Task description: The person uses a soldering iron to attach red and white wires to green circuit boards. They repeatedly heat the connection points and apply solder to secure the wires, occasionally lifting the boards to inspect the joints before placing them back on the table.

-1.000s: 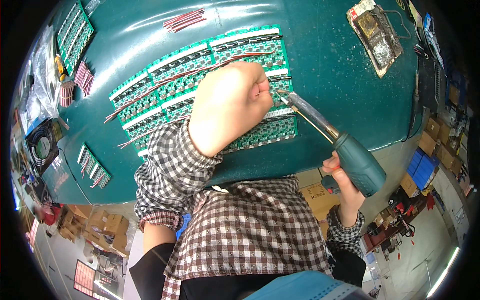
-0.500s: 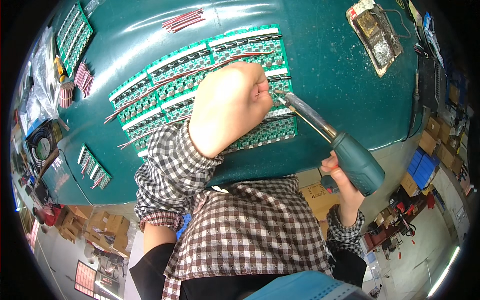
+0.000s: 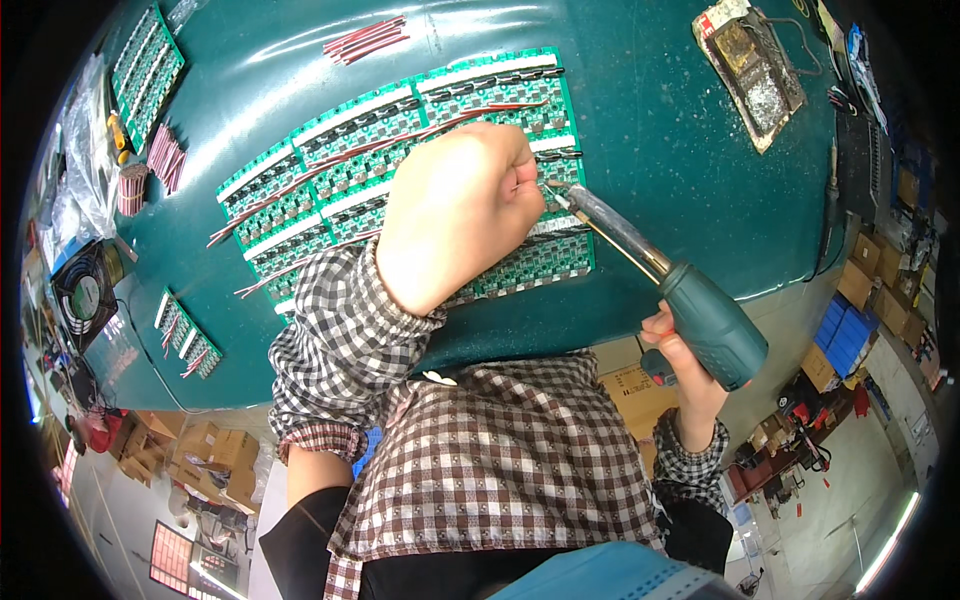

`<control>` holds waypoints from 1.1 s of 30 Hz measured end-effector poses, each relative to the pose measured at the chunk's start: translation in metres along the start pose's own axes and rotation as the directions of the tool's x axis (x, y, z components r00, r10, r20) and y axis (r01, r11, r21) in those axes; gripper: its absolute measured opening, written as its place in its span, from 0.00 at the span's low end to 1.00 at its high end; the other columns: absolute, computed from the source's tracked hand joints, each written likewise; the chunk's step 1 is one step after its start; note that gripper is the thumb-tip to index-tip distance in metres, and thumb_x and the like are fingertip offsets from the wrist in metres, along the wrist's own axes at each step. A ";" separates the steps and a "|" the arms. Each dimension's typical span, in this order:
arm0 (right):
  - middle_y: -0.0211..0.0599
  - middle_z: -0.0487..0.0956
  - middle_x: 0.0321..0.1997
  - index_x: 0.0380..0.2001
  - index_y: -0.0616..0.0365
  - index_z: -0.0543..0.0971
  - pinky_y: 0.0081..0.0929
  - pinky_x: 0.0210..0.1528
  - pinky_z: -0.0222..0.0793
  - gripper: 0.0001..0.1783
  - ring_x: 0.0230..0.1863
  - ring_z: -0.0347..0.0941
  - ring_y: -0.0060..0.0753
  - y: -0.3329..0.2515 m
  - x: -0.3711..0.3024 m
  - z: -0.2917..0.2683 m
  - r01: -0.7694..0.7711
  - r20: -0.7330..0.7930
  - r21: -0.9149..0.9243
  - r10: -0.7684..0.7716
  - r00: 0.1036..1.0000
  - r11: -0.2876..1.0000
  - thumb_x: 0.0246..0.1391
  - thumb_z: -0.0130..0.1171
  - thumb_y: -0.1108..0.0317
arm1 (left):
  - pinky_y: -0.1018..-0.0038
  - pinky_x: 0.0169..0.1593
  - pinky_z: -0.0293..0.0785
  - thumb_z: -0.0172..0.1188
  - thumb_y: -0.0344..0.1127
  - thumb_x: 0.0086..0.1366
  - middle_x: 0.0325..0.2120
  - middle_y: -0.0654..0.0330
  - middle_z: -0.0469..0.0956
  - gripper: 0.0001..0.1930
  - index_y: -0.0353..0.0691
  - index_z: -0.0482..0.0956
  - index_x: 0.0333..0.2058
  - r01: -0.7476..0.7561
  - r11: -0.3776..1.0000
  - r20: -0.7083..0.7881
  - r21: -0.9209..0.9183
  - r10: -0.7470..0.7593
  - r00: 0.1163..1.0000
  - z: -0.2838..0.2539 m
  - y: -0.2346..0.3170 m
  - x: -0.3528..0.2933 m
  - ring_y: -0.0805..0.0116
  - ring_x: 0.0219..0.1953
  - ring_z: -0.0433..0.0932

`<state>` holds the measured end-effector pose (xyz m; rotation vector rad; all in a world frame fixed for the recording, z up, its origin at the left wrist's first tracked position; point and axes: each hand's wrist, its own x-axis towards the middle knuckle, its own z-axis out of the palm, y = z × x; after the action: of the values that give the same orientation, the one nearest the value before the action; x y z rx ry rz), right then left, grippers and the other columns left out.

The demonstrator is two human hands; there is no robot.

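Note:
Green circuit boards [image 3: 370,130] lie joined in rows on the table, with white strips, black leads and small dark parts. Red and black wires [image 3: 300,183] run across them. My left hand [image 3: 455,210] is closed in a pinch over the right part of the boards; whatever sits between its fingertips is too small and hidden to name. My right hand [image 3: 690,365] grips a soldering gun [image 3: 715,325] by its dark green handle. The gun's metal tip meets the boards right beside my left fingertips, and a thin rod runs along its barrel.
Red wires [image 3: 366,40] lie in a pile at the back, with more wire bundles [image 3: 166,158] at left. A stained solder tray [image 3: 750,70] stands back right. Other boards [image 3: 148,75] and a small board [image 3: 188,333] lie left, near a fan [image 3: 88,295].
Almost nothing differs. The soldering gun and my right hand have shifted very slightly left; my left hand stays in place over the boards.

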<state>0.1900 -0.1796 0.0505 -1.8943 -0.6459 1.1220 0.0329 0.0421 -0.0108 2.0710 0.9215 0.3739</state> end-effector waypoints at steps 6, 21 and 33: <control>0.48 0.77 0.37 0.43 0.72 0.75 0.35 0.39 0.79 0.21 0.37 0.77 0.40 -0.002 -0.001 0.001 0.036 -0.022 0.030 -0.035 0.999 0.999 0.50 0.62 0.67 | 0.73 0.25 0.68 0.59 0.25 0.47 0.15 0.60 0.69 0.03 0.39 0.73 0.20 0.006 1.000 0.009 0.007 -0.006 1.000 -0.002 0.000 -0.001 0.66 0.17 0.70; 0.44 0.78 0.40 0.47 0.71 0.72 0.28 0.32 0.79 0.17 0.40 0.78 0.37 -0.009 0.037 -0.076 0.418 -0.630 -0.322 -0.522 0.575 0.849 0.61 0.52 0.67 | 0.68 0.28 0.71 0.58 0.27 0.47 0.17 0.56 0.73 0.01 0.38 0.75 0.21 0.140 0.990 0.105 -0.006 -0.139 0.985 -0.008 0.023 0.005 0.60 0.21 0.74; 0.41 0.77 0.32 0.45 0.70 0.71 0.26 0.26 0.80 0.22 0.30 0.79 0.36 -0.011 0.021 -0.048 0.332 -0.466 0.410 -0.118 0.877 0.849 0.61 0.53 0.58 | 0.73 0.26 0.68 0.59 0.27 0.46 0.15 0.60 0.70 0.02 0.38 0.75 0.20 0.070 0.997 0.049 -0.032 -0.068 0.996 -0.006 0.010 0.000 0.68 0.18 0.71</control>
<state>0.2422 -0.1772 0.0631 -1.5027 -0.2959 0.6024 0.0341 0.0412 0.0002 2.0034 0.9491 0.2995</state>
